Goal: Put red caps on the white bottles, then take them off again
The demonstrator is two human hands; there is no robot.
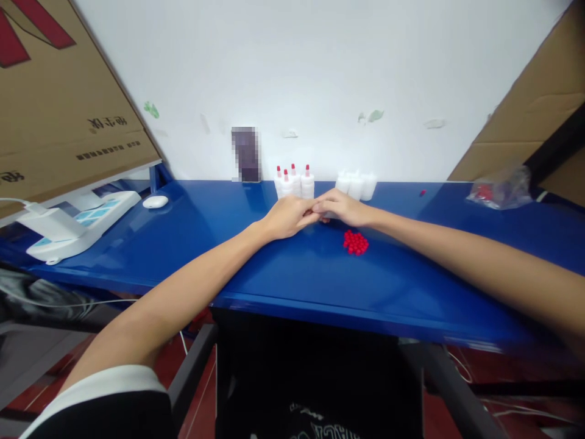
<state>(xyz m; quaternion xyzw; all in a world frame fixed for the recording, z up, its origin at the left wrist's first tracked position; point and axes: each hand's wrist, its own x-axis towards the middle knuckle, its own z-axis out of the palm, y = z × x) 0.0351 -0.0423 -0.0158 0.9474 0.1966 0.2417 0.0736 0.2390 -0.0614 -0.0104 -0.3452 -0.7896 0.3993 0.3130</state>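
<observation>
Our left hand (pixel 289 217) and right hand (pixel 345 207) meet over the middle of the glossy blue desk (pixel 283 274), fingers curled inward and touching; the space between them is hidden, so we cannot tell what, if anything, either has hold of. From the left, our desk carries a white plastic power strip (pixel 94 222) and a small white oval case (pixel 155 202); then a dark, blurred-out upright rectangle (pixel 247 154) stands near the white wall (pixel 311 73). Just behind our left hand stand four white plastic bottles with pointed red tips (pixel 295 185), and we judge these done. Behind our right hand, a cluster of white plastic bottles without red tips (pixel 355 185) looks left to do; we cannot count it surely. Nearer us lies a loose pile of small, shiny red caps (pixel 355 242), so plenty are unused. Farther right lie one lone red piece (pixel 423 192) and a clear plastic bag (pixel 507 188) with red pieces inside.
</observation>
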